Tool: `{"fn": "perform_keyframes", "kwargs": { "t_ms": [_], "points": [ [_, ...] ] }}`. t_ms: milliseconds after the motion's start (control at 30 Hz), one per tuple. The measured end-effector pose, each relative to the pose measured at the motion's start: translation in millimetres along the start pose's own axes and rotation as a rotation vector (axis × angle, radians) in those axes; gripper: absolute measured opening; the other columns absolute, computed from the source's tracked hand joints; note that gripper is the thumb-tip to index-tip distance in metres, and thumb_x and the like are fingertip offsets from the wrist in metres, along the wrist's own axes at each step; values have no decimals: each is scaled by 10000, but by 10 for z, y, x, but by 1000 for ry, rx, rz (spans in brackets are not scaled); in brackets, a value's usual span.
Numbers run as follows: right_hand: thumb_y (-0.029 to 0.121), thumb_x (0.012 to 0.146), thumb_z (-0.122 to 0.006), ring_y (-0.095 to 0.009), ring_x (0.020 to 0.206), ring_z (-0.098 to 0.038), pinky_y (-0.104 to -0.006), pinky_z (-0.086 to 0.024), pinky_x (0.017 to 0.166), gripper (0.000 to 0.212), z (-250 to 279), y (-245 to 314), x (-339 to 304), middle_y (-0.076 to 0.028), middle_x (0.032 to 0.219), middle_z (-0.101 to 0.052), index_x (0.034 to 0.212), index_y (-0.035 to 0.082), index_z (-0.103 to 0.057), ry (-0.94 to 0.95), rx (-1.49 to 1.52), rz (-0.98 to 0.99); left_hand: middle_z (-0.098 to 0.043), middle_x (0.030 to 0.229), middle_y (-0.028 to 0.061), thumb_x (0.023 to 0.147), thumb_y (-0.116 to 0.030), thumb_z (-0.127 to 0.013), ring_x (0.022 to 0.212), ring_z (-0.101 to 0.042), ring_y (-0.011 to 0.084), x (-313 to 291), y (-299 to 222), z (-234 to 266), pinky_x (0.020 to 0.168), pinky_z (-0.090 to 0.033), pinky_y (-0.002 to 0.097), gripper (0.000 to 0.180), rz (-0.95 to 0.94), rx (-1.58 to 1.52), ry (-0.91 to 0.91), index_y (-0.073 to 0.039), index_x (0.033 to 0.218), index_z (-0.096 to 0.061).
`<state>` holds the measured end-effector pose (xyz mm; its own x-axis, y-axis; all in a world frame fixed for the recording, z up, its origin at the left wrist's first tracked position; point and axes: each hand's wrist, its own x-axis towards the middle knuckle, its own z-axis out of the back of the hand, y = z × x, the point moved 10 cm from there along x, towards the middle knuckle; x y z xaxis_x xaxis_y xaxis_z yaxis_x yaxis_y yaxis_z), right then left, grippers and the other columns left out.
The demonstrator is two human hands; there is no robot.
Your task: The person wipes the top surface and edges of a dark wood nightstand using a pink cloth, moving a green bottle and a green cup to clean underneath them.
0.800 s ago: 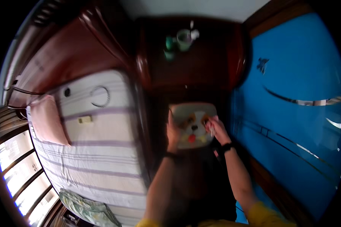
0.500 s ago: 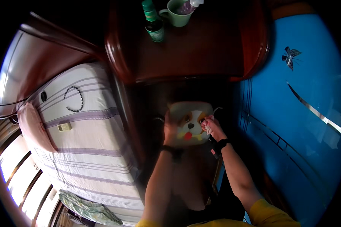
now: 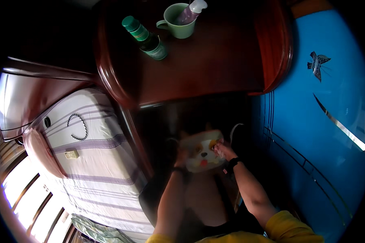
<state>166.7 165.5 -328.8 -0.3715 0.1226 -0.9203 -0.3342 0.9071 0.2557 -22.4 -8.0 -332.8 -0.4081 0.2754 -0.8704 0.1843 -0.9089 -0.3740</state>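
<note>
A pale, rounded panel with a cartoon dog's face [image 3: 204, 158] sits in front of me, low above my legs and beneath the dark wooden furniture. At its left edge is my left hand [image 3: 180, 158], dim and blurred, with fingers seeming closed around the side. My right hand [image 3: 227, 151] is closed on a small crumpled pinkish-white cloth [image 3: 219, 150], pressed against the dog's eye on the right. Thin pale curved loops show on both sides of the panel. What the panel belongs to is lost in the dark.
A wooden cabinet top [image 3: 207, 73] ahead carries a green bottle [image 3: 150, 42] and a light green mug [image 3: 182, 26] holding a pump bottle. To the left is a bed [image 3: 97, 162] with a wavy hairband [image 3: 84, 127] and a small pale box [image 3: 71, 154]. A glossy blue panel [image 3: 300, 101] stands at right.
The view has tilted and shifted, so the cabinet top looks closer and the dog-face panel lower in the picture. Both hands stay on the panel, the right with its cloth near the same eye.
</note>
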Motion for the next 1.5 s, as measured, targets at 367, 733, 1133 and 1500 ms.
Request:
{"fn": "perform_keyframes", "kwargs": {
  "t_ms": [367,733,1133,1500],
  "points": [
    [264,1051,-557,-174,855,-608,-368,-531,783,191,-1033,1363,-110,-9,842,-596,1009,81,-589,109,-930,84,-732,1187,138,1015,-315,-576,1166,-676,315,147,-1080,-375,943,-545,507,331,-601,392,64,-87,1210,-716],
    [264,1051,-570,-295,937,-641,-406,-500,870,277,-2653,2434,-783,-158,1023,-636,1085,-6,-623,861,-1299,675,-751,1074,132,1030,-288,-560,1030,-710,288,330,-1648,-544,858,-579,467,313,-550,45,326,-60,1176,-718],
    [202,1025,-630,-279,997,-682,-384,-546,894,248,-2956,2732,-1489,-120,1138,-697,1190,18,-658,937,-1534,935,-770,945,137,1047,-260,-545,857,-754,262,-308,-2707,-287,752,-623,413,306,-550,385,912,-24,1142,-717],
    [274,1095,-562,-161,1101,-662,-316,-528,984,333,-2836,3160,-1622,-104,1272,-673,1294,14,-619,889,-344,766,-698,1245,139,1092,-189,-505,998,-732,277,-992,-3614,1624,909,-614,405,370,-1072,-495,54,7,1401,-564]
  ]
}}
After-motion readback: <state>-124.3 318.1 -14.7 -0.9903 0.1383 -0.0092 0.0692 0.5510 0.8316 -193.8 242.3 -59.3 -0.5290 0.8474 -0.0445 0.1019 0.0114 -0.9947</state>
